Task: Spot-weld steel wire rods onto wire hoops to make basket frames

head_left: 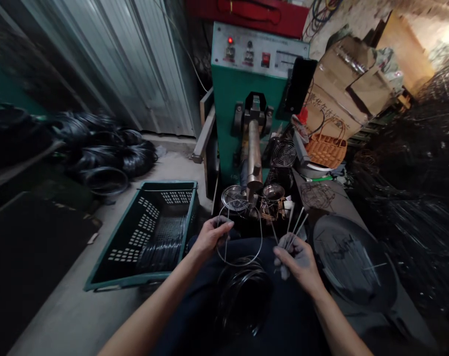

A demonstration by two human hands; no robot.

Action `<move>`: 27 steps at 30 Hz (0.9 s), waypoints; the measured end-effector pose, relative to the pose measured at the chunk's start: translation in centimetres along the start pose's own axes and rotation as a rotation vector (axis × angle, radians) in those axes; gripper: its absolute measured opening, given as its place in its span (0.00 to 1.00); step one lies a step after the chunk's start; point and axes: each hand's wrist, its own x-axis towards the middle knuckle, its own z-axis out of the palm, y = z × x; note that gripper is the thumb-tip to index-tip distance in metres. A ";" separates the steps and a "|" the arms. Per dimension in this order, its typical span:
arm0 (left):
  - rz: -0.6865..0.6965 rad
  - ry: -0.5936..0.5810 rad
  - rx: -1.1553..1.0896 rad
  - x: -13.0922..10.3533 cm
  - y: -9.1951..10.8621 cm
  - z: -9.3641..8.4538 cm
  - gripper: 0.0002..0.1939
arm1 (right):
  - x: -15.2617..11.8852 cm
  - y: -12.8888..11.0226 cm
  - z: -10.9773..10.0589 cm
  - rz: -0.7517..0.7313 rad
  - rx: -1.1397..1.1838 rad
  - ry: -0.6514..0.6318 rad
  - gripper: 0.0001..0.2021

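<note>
My left hand (214,234) is closed on a thin wire ring (261,232), which it holds up by its left side below the machine's metal arm. A straight wire crosses the ring near my fingers. Several short metal rods (297,220) fan upward out of my right hand (295,257), whose fingers are pinched round them. The fingers there look grey with grime or covering. On my lap lies a stack of dark wire rings (243,282). The green machine (228,109) stands straight ahead, its cylindrical metal arm (253,148) pointing toward me.
At left a green plastic crate (116,282) holds many wire rings. Black wire coils (109,153) lie on the floor behind it. To the right are a dark round pan (354,257) with rods in it, a wicker basket (326,148) and cardboard boxes (339,94).
</note>
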 end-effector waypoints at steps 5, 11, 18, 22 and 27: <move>-0.029 0.015 0.036 -1.3 -0.1 0.1 0.14 | 0.0 0.2 -0.1 -0.385 -0.460 -0.326 0.16; -0.067 0.032 -0.013 -2.0 -1.0 0.2 0.14 | 0.8 0.5 1.1 -0.612 -0.995 -0.473 0.24; -0.089 0.018 -0.036 -1.8 -1.2 0.2 0.15 | 1.4 -1.0 1.3 -0.661 -1.087 -0.475 0.19; -0.094 0.041 -0.051 -1.8 -0.7 0.5 0.16 | 1.7 -1.1 1.1 -0.697 -1.099 -0.467 0.19; -0.084 0.020 -0.077 -1.9 -0.2 0.6 0.15 | 2.1 -1.2 1.0 -0.704 -1.126 -0.492 0.18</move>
